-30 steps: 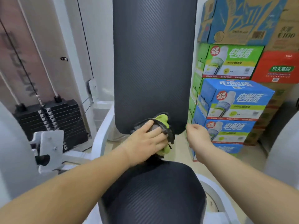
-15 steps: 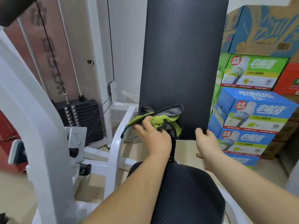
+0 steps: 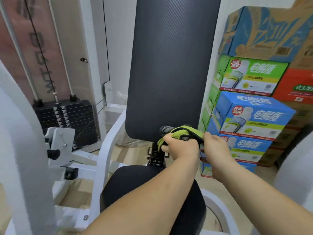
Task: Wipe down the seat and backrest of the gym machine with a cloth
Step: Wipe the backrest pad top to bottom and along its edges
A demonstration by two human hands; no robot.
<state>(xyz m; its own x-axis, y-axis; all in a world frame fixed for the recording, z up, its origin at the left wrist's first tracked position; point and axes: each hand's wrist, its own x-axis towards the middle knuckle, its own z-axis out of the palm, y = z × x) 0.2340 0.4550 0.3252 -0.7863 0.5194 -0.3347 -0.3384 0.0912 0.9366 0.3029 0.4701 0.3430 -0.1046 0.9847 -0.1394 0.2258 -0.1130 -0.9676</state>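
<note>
A tall black textured backrest [image 3: 169,65] stands upright in the middle of the view, with the black padded seat [image 3: 135,180] below it, partly hidden by my forearms. A green and grey cloth [image 3: 183,132] is bunched against the backrest's lower right corner. My left hand [image 3: 182,147] grips the cloth from below. My right hand [image 3: 215,146] pinches the cloth's right edge beside the backrest's corner.
White machine frame tubes [image 3: 108,150] run left of the seat, with a black weight stack [image 3: 67,119] and cable behind them. Stacked drink cartons [image 3: 254,116] rise close on the right. A white curved arm [image 3: 22,133] fills the near left.
My left hand has carried the cloth from the backrest's lower left across to its lower right corner. My right hand now touches the cloth's edge. The view has shifted slightly.
</note>
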